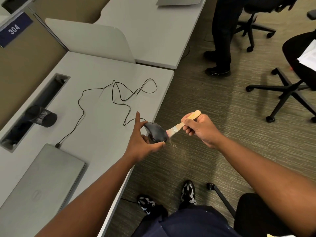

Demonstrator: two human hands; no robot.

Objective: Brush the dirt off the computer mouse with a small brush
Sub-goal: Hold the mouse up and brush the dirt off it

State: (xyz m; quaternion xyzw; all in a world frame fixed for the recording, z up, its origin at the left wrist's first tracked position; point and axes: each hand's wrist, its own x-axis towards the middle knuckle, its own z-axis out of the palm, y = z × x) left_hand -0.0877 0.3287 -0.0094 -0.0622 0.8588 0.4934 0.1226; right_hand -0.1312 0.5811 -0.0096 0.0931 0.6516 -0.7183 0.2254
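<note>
The white counter (106, 100) is carrying a closed silver laptop (39, 182) at its near left, a black mesh pen cup (41, 116) lying on its side by the cable slot (34, 110), and the loose loops of the mouse cable (118, 94). That cable is running from the laptop's edge across the counter to the wired computer mouse (156, 132), which is being held in the air just past the counter's right edge, over the carpet (205, 108).

The left hand (142, 142) is pinching the mouse from the near side, thumb under its tail and the index finger sticking straight up, so the hold is resting on few fingers. The right hand (200, 127) is wrapped tightly round the wooden handle of the small brush (181, 124), whose bristles are touching the mouse's rear right flank. Pale specks of dirt (174, 147) are showing against the carpet just below.

The main risk, as I judge it, is the mouse twisting or slipping out of that light pinch if the brush is pushing too hard sideways; a drop would be yanking the cable and tugging at the laptop plug. A wide stroke could also be flicking grit back onto the counter or laptop rather than the floor. Loops of slack cable could be snagging the raised finger if the mouse is turned.
</note>
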